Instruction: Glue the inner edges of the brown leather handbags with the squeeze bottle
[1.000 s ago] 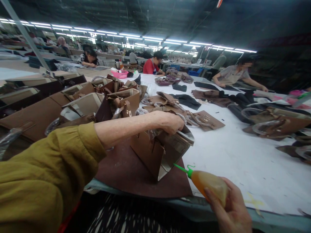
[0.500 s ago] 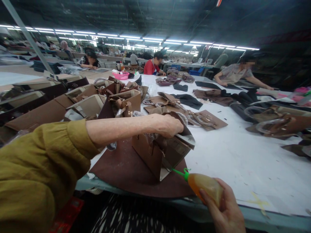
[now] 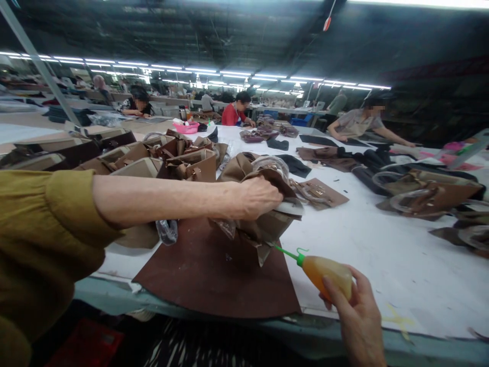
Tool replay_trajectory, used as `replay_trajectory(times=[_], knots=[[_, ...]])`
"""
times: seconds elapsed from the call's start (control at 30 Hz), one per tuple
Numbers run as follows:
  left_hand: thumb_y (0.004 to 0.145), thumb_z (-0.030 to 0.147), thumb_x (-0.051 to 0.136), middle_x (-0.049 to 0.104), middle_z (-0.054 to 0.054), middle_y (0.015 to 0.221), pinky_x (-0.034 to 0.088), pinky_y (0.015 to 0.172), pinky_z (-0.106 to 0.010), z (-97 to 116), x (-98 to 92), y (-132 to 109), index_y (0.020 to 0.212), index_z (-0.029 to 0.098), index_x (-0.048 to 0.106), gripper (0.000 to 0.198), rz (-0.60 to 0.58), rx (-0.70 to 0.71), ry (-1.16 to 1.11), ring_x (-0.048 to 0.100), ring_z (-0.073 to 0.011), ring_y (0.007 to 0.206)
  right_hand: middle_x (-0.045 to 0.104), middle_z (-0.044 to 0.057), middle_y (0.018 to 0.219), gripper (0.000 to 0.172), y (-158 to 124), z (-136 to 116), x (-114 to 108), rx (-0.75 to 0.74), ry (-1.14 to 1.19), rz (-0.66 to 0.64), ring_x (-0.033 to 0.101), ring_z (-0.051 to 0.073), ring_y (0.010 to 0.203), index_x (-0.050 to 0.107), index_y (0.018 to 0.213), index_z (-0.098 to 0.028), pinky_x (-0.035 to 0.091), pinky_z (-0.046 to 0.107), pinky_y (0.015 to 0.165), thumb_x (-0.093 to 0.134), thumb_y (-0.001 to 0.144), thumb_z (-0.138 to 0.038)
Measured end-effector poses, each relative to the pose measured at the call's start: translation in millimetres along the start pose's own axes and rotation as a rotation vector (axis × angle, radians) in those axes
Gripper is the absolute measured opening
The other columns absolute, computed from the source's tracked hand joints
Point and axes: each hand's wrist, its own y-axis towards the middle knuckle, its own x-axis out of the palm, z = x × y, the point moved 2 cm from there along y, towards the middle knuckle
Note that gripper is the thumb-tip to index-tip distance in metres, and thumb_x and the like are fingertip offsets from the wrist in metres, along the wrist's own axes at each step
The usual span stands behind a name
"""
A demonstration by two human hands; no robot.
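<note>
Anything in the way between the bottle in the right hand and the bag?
Nothing visible: the bottle in the right hand points its green nozzle at the bag's lower edge; contact is unclear. The left hand holds the bag higher up, clear of the nozzle.

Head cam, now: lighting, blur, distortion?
Head view: ceiling tube at top right looks blown out against a dark roof; head view: brown bag dim below the left hand, squeeze bottle reads clearly; head view: far background soft, edges look wide-angle stretched.
</note>
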Motion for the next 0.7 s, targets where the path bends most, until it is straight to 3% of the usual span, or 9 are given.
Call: replay_trajectory(times=[0.13, 0.33, 0.5, 0.7], knots=[[0.073, 0.003, 0.060, 0.065, -0.018, 0.107, 0.046, 0.075, -0.033, 12.5, 23.0, -3.1, 0.112, 0.004, 0.058, 0.039, -0.005, 0.012, -0.030, 0.062, -0.0264, 0.093, 0.063, 0.005, 0.089, 0.070, -0.1, 8.7, 1.0, 0.015, 0.012, 0.001, 0.062, 0.024, 0.063, 0.049, 0.117, -0.018, 0.052, 0.034, 0.054, 0.077, 0.064, -0.055], [0.073, 0.008, 0.059, 0.067, -0.013, 0.085, 0.048, 0.064, -0.034, 12.9, 61.8, -1.3, 0.094, 0.007, 0.062, 0.022, 0.019, -0.007, -0.114, 0.064, -0.0249, 0.076, 0.062, 0.005, 0.096, 0.068, 0.3, 24.4, 9.8, 0.013, 0.019, -0.016, 0.063, 0.024, 0.072, 0.049, 0.118, -0.019, 0.053, 0.034, 0.059, 0.075, 0.067, -0.055], [0.071, 0.005, 0.057, 0.064, -0.009, 0.067, 0.047, 0.057, -0.030, 6.8, 66.9, 0.3, 0.079, 0.011, 0.063, 0.011, 0.068, -0.093, -0.168, 0.064, -0.0220, 0.064, 0.060, 0.005, 0.096, 0.067, 13.4, 25.1, 23.4, -0.042, 0.001, -0.041, 0.060, 0.024, 0.076, 0.047, 0.116, -0.018, 0.053, 0.035, 0.061, 0.074, 0.067, -0.055], [0.073, 0.010, 0.060, 0.065, -0.009, 0.068, 0.047, 0.055, -0.029, 3.0, 69.9, -3.2, 0.076, 0.011, 0.064, 0.005, 0.098, -0.123, -0.183, 0.065, -0.0239, 0.064, 0.059, 0.005, 0.101, 0.066, 30.3, 26.6, 36.3, -0.102, -0.087, -0.053, 0.060, 0.026, 0.084, 0.048, 0.120, -0.020, 0.053, 0.038, 0.069, 0.071, 0.070, -0.056]])
